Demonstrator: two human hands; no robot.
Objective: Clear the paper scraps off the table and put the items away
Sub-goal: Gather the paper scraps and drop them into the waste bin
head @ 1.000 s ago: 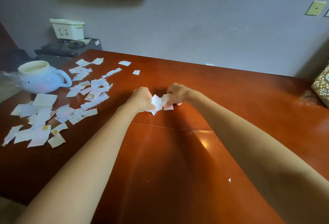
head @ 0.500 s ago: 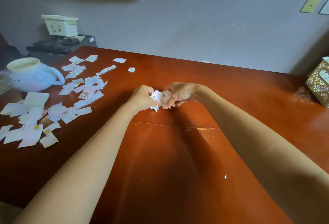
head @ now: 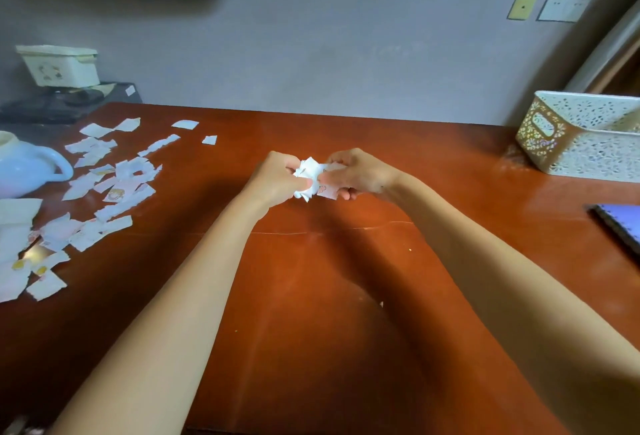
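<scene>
A small wad of paper scraps (head: 309,171) is clamped between the left grip (head: 277,178) and the right grip (head: 356,175), both curled tight around it just above the middle of the bench (head: 329,296). Little of the task is judged done, as only this handful has been gathered. A wide scatter of loose scraps (head: 114,189) lies along the left side of the bench, beside a pale blue mug (head: 24,168). A perforated basket (head: 588,144) at the far right and a notebook (head: 620,227) at the right edge are judged not yet put away.
</scene>
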